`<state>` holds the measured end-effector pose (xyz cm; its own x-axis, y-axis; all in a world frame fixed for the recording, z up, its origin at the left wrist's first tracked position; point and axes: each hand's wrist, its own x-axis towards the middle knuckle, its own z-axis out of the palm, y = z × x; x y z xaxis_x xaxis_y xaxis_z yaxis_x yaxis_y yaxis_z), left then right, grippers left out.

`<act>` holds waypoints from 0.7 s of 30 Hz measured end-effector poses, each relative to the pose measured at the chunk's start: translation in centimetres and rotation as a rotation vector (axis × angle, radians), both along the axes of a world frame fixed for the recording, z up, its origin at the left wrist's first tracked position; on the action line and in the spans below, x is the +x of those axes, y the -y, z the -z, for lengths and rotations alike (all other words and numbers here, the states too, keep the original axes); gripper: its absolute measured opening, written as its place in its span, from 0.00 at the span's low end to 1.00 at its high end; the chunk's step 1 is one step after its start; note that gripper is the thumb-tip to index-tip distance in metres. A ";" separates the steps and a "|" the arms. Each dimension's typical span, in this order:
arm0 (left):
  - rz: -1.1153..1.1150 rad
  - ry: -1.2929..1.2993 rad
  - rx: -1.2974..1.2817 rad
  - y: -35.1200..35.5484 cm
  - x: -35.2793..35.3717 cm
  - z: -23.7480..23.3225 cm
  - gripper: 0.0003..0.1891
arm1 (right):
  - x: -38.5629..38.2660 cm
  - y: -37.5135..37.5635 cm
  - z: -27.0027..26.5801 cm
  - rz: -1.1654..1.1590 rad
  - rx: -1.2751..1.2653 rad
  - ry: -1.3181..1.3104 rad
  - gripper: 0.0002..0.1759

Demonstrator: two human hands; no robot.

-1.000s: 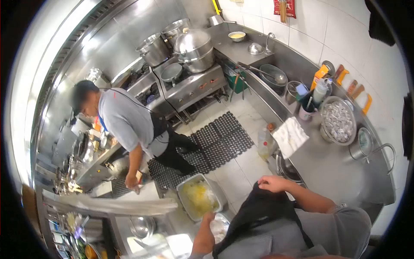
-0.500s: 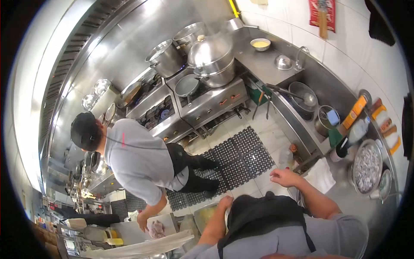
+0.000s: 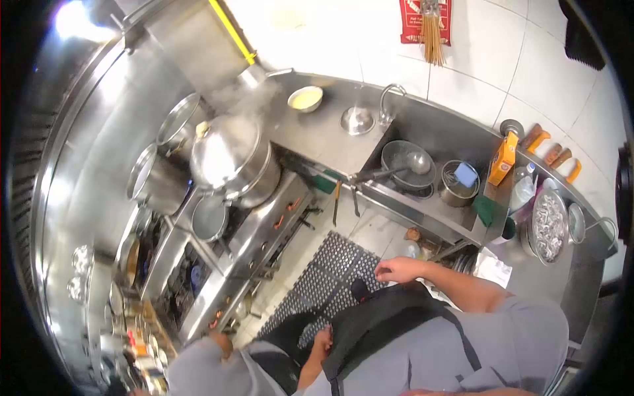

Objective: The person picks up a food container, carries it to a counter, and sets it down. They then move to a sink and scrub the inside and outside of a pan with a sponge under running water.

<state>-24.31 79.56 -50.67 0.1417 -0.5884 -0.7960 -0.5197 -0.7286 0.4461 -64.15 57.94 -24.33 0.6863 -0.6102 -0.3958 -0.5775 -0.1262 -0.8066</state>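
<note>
- Steaming lidded pot (image 3: 231, 158) on the stove, well apart from both hands.
- Left hand (image 3: 321, 341) against the black apron (image 3: 380, 323) at its left edge; finger grip too hidden to tell.
- Apron worn over the grey shirt (image 3: 515, 343).
- Right hand (image 3: 398, 269) at the apron's top edge, fingers curled; grasp unclear.
- Wok (image 3: 403, 158) in the sink beyond.

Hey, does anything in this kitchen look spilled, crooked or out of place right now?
Nothing looks spilled or damaged. The only things that stand out: steam pouring from the big lidded pot on the stove, and a white cloth lying right at the edge of the counter.
</note>
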 end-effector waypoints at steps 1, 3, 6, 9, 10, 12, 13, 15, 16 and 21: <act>-0.017 0.015 -0.028 4.5 1.3 0.2 0.35 | 0.6 1.4 0.0 0.026 -0.016 0.009 0.23; 0.057 0.087 -0.098 13.7 3.4 -0.9 0.33 | 1.5 4.0 0.8 0.145 -0.019 0.083 0.23; 0.156 0.109 -0.335 25.7 6.6 -1.0 0.27 | 2.1 9.2 -1.9 0.377 0.062 0.047 0.22; -0.072 -0.058 -0.404 34.6 5.1 -4.5 0.22 | 0.1 18.2 -0.4 0.497 -0.317 0.145 0.19; -0.183 -0.123 -0.405 36.6 3.9 -6.7 0.21 | -0.5 21.5 -1.6 0.608 -0.459 0.234 0.17; -0.102 -0.142 -0.417 38.3 3.0 -8.1 0.19 | -3.3 31.5 2.2 0.960 -0.239 0.488 0.13; -0.069 -0.159 -0.438 39.9 1.6 -8.7 0.18 | -4.6 35.6 2.1 1.210 -0.288 0.380 0.14; 0.086 -0.130 -0.348 39.1 -0.2 -10.8 0.18 | -7.8 45.2 4.5 1.576 -1.078 -0.210 0.17; 0.202 -0.148 -0.344 38.4 -1.2 -10.3 0.19 | -9.8 47.9 7.0 1.355 -1.167 0.009 0.18; 0.207 -0.224 -0.301 38.3 -1.2 -10.9 0.17 | -9.6 43.8 4.8 0.868 -0.088 0.355 0.16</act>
<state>-25.47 41.29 -39.82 -0.1614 -0.7970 -0.5820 -0.5073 -0.4389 0.7416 -73.74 14.16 -29.14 0.0494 -0.9826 -0.1790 -0.2201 0.1641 -0.9616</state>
